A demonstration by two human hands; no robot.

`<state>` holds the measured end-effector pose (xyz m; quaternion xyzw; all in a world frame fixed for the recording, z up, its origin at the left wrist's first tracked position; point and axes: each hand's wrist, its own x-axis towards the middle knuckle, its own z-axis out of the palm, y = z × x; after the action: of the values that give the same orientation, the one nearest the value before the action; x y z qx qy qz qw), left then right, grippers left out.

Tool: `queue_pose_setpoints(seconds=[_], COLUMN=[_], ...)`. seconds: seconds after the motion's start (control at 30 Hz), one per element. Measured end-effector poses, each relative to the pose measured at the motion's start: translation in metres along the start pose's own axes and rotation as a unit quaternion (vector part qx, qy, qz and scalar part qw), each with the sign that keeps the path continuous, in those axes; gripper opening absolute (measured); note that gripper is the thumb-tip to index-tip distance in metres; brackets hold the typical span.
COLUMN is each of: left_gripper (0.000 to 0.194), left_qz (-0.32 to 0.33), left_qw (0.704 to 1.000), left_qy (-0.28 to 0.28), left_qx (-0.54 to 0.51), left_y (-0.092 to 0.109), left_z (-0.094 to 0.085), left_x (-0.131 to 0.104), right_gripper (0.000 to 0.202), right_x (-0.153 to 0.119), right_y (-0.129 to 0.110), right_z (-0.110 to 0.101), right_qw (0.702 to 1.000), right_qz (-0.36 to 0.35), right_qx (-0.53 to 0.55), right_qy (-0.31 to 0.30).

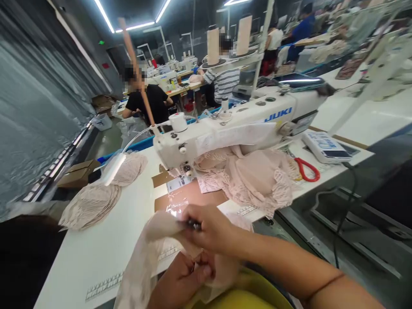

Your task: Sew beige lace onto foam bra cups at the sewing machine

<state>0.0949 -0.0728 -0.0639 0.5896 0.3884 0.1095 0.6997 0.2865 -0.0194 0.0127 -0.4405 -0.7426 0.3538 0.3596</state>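
My left hand [185, 279] is closed, pinching a sheer pale beige fabric piece [137, 262] low in front of me, at the table's front edge. Just above it, my right hand [209, 227] is closed around a small dark tool [193, 224], blurred and mostly hidden by the fingers, so its kind is unclear. The fabric runs past both hands and hangs down on the left. Beyond them stands a white sewing machine [206, 139], with a bunched heap of pinkish lace fabric [257, 176] lying under its arm.
Two stacks of beige lace pieces, a near one [92, 206] and a far one [128, 167], lie on the left of the white table [135, 231]. Red-handled scissors [307, 169] and a white control box [326, 147] are at right. People work at machines behind.
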Motion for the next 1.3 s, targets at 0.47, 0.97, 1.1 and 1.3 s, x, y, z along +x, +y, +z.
queue_pose_setpoints(seconds=[0.47,0.97,1.1,1.3], left_gripper=[0.025,0.073,0.063,0.076], left_qz=[0.207,0.064,0.088,0.103], left_qw=[0.936,0.991,0.994,0.988], left_qy=[0.246,0.110,0.049,0.082], left_qx=[-0.144,-0.038,-0.033,0.078], left_y=[0.063,0.063,0.066,0.062], left_z=[-0.131,-0.150,-0.143,-0.145], left_x=[-0.048,-0.045,-0.038,-0.034], right_gripper=[0.029,0.045,0.039,0.036], right_x=[0.076,0.070,0.078,0.081], right_y=[0.049,0.009,-0.001,-0.006], right_z=[0.028,0.037,0.056,0.070], right_qw=[0.987,0.980,0.965,0.963], right_qz=[-0.041,-0.025,0.000,0.007], right_qx=[-0.133,0.053,0.142,0.184], right_qy=[-0.080,-0.192,-0.218,-0.195])
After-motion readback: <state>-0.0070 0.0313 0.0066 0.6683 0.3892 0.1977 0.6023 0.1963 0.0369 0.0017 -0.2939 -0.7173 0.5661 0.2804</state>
